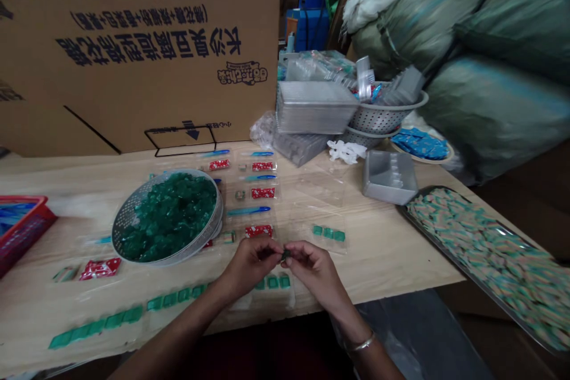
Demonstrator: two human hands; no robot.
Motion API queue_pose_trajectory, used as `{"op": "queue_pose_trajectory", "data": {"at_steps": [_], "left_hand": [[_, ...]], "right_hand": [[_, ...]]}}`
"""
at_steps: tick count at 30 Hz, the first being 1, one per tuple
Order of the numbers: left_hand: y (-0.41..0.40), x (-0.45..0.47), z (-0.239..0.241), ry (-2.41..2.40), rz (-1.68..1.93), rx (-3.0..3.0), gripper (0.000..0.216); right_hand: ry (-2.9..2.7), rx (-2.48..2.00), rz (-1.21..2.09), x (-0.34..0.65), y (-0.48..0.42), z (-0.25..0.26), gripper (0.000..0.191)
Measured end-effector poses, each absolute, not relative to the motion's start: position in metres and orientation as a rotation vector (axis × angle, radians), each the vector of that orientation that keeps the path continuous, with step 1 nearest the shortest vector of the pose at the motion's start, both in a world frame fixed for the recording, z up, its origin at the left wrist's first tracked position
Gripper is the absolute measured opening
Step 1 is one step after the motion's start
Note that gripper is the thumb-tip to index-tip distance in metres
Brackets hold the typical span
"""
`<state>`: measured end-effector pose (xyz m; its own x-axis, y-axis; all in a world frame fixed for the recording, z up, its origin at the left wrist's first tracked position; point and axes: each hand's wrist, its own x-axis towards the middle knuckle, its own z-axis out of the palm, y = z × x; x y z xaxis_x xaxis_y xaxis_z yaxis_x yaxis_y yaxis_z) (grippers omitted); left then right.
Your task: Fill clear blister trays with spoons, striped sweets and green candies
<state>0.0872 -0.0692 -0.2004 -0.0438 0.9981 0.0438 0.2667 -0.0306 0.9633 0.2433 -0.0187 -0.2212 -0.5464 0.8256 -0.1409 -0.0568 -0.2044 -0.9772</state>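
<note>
My left hand (249,264) and my right hand (314,267) meet over the front of the wooden table (392,249). Their fingertips pinch together on one small dark green wrapped piece (285,256). Just beneath the hands lies a row of green packets (133,313) running left along the table's front edge. A round metal sieve (129,222) heaped with green wrapped pieces sits to the left of the hands. Clear bags holding red packets (262,192) and blue pens (248,211) lie behind the hands.
A long tray (490,261) of pastel pieces lies at the right edge. A grey plastic insert (389,175), stacked clear trays (314,108) and a white colander (387,116) stand behind. A red basket (22,228) sits far left. A cardboard box (133,53) walls the back.
</note>
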Motion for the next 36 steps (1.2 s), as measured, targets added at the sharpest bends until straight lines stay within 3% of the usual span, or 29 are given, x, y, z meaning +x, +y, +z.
{"op": "queue_pose_trajectory", "data": {"at_steps": [8, 26, 36], "left_hand": [[-0.070, 0.090, -0.195, 1.487, 1.045, 1.501, 0.012], [-0.073, 0.099, -0.203, 1.587, 0.994, 1.741, 0.014], [-0.075, 0.098, -0.202, 1.567, 0.962, 1.741, 0.014]], "right_hand": [[-1.285, -0.939, 1.784, 0.243, -0.021, -0.231, 0.030], [-1.552, -0.979, 1.708, 0.249, -0.016, -0.228, 0.009], [-1.686, -0.958, 1.667, 0.252, -0.017, -0.230, 0.007]]}}
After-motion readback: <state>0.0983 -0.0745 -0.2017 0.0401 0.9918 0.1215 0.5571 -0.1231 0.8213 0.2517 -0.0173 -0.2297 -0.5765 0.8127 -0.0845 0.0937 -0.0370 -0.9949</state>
